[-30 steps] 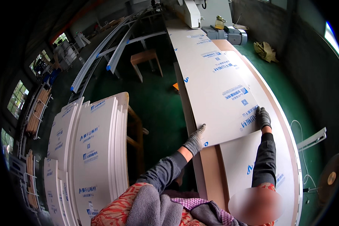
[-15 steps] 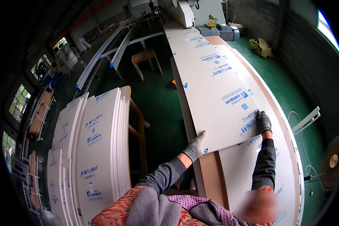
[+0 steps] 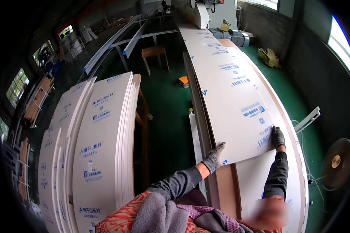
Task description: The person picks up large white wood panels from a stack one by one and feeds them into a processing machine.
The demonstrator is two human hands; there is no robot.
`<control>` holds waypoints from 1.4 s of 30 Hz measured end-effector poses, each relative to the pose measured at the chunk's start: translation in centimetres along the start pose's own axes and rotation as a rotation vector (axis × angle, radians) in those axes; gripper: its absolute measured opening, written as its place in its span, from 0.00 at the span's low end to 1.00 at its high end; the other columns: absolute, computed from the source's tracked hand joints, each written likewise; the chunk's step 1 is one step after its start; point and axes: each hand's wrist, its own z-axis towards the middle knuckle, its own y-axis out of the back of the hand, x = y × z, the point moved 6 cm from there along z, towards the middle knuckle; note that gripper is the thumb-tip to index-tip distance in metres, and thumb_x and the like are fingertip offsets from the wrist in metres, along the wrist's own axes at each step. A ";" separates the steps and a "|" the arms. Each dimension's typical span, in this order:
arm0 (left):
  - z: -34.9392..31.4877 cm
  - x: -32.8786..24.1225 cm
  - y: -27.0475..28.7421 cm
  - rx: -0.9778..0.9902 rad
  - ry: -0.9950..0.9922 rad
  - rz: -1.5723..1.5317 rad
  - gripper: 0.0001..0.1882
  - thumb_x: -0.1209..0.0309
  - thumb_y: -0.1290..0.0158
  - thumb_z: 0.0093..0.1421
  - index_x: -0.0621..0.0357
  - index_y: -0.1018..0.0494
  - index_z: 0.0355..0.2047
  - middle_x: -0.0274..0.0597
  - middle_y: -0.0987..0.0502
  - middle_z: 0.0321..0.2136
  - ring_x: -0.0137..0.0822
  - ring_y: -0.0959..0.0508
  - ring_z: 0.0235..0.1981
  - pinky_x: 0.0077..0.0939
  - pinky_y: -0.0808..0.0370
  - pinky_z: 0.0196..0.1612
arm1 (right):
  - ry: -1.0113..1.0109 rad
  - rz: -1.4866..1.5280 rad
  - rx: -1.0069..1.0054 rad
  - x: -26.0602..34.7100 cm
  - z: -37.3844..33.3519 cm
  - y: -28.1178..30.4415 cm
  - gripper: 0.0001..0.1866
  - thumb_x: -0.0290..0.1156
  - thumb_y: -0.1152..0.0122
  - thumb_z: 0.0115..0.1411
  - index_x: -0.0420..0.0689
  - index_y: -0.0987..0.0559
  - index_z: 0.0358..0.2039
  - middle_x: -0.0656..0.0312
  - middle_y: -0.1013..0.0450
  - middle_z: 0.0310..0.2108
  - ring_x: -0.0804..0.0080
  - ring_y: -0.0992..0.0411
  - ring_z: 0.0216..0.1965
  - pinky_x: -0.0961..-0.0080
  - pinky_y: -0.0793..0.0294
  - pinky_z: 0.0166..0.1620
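Note:
A long white board (image 3: 231, 95) with blue printed film runs away from me to a machine at the far end. Its near end lies over other sheets. My left hand (image 3: 214, 158), in a grey knit glove, grips the left edge by the near corner, thumb on top. On the opposite edge, my right hand (image 3: 278, 138), also gloved, holds the board with its fingers along the side. Beneath it lie another white board (image 3: 252, 176) and a brown sheet (image 3: 228, 186). The undersides of both hands' grip are hidden.
Left of me stands a stack of white boards (image 3: 101, 136) on a wooden frame. Farther off are a wooden stool (image 3: 154, 52) and metal rails (image 3: 109, 46). The machine (image 3: 198, 15) and its motor (image 3: 235, 38) stand ahead. A round disc (image 3: 337, 161) is at right.
My view has shifted, so the left stack sits lower and the board farther right in the picture. Both hands keep the same hold on the board's near end.

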 end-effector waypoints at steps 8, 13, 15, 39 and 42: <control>-10.5 4.7 -2.1 -0.089 -0.059 0.029 0.28 0.53 0.41 0.54 0.55 0.30 0.50 0.41 0.24 0.43 0.37 0.24 0.43 0.35 0.25 0.43 | 0.013 0.003 0.068 -4.7 -6.7 1.5 0.32 0.53 0.66 0.65 0.37 0.33 0.55 0.41 0.33 0.51 0.46 0.37 0.55 0.59 0.38 0.57; -14.1 9.1 -1.3 -0.059 -0.004 -0.033 0.27 0.53 0.40 0.53 0.55 0.30 0.48 0.41 0.24 0.42 0.39 0.25 0.44 0.43 0.26 0.43 | 0.003 0.010 -0.033 -8.7 -12.9 3.2 0.33 0.53 0.67 0.65 0.36 0.33 0.53 0.39 0.32 0.49 0.44 0.34 0.52 0.58 0.36 0.54; -17.9 9.2 -0.2 -0.131 0.049 0.017 0.24 0.54 0.43 0.56 0.56 0.30 0.47 0.43 0.24 0.43 0.40 0.24 0.44 0.43 0.26 0.44 | 0.020 0.117 0.060 -6.7 -16.3 3.7 0.32 0.54 0.67 0.64 0.36 0.30 0.48 0.39 0.29 0.44 0.42 0.32 0.49 0.55 0.35 0.51; -65.3 8.0 44.0 -0.919 -0.476 1.136 0.22 0.53 0.41 0.54 0.64 0.26 0.26 0.30 0.30 0.20 0.25 0.34 0.23 0.26 0.31 0.28 | -0.173 1.101 1.330 3.6 -83.9 -8.0 0.28 0.36 0.37 0.57 0.43 0.34 0.56 0.58 0.30 0.50 0.71 0.36 0.53 0.71 0.39 0.58; -72.2 8.1 49.2 -0.781 -0.584 1.052 0.25 0.49 0.41 0.54 0.63 0.26 0.25 0.29 0.30 0.20 0.24 0.34 0.24 0.28 0.33 0.28 | -0.312 1.222 1.267 9.8 -86.1 -2.0 0.32 0.33 0.35 0.55 0.43 0.36 0.58 0.58 0.32 0.53 0.69 0.36 0.55 0.67 0.39 0.59</control>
